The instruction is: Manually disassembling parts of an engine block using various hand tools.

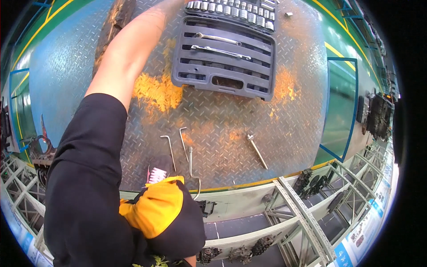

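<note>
My left arm point(129, 62) stretches far forward in a short black sleeve, and its hand lies past the top edge, beside the tool case. Part of a black and yellow garment point(155, 209) shows at the bottom with a little bare skin below it; my right hand is out of sight. A dark grey tool case point(222, 69) lies on the metal plate floor. Two silver wrenches point(218, 39) rest across its slotted half, and rows of sockets point(231, 11) fill the far half. Nearer me lie two bent rods point(168, 149), a longer bent bar point(191, 167) and a ratchet-like handle point(257, 151).
The tread-plate surface point(213, 138) has orange stains and worn blue paint. A small loose socket point(288, 14) sits right of the case. My shoe point(158, 171) stands near the rods. Metal shelving point(284, 218) with machine parts runs along the near side.
</note>
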Motion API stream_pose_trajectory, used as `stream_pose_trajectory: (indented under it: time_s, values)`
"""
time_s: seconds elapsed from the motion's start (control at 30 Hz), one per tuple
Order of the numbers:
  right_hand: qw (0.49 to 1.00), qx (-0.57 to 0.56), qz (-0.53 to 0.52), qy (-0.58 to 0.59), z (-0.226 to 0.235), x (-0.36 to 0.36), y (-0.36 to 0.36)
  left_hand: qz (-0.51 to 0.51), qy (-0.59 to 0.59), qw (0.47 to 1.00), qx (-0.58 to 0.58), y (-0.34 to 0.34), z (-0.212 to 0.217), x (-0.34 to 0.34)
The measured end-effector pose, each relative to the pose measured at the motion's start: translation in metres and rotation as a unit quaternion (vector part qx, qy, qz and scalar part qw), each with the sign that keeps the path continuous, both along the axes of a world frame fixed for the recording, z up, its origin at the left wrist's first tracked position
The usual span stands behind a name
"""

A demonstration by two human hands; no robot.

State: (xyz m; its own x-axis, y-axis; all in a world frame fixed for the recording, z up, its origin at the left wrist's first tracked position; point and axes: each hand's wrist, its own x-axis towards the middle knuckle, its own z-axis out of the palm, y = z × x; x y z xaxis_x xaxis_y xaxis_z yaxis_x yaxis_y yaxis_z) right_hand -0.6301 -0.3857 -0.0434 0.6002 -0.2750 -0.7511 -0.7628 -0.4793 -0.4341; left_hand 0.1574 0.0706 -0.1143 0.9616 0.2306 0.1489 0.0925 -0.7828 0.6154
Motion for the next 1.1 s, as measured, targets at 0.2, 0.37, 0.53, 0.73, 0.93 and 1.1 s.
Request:
stream_pose_trajectory:
  time_s: [0.2, 0.37, 0.53, 0.73, 0.93, 1.1]
  values:
    - [0.993, 0.006, -0.026, 0.116, 0.004, -0.006, 0.002, -0.056, 0.03, 0.99, 0.123, 0.023, -0.02, 0.021]
    - [0.984, 0.024, -0.096, 0.147, 0.002, -0.009, -0.003, 0.01, -0.106, 0.991, 0.079, -0.005, -0.018, 0.003]
    - [0.99, 0.011, -0.042, 0.137, 0.013, 0.007, -0.004, -0.118, -0.287, 0.929, 0.204, -0.028, -0.007, -0.024]
    - [0.993, 0.001, -0.073, 0.098, 0.024, 0.023, 0.007, -0.112, -0.111, 0.974, 0.16, 0.009, 0.0, -0.049]
    - [0.993, -0.02, 0.01, 0.114, 0.026, 0.026, 0.002, -0.124, 0.045, 0.987, 0.089, 0.026, 0.01, -0.051]
    - [0.997, -0.02, 0.038, 0.066, 0.024, 0.027, -0.003, -0.206, -0.088, 0.971, 0.082, 0.02, 0.018, -0.057]
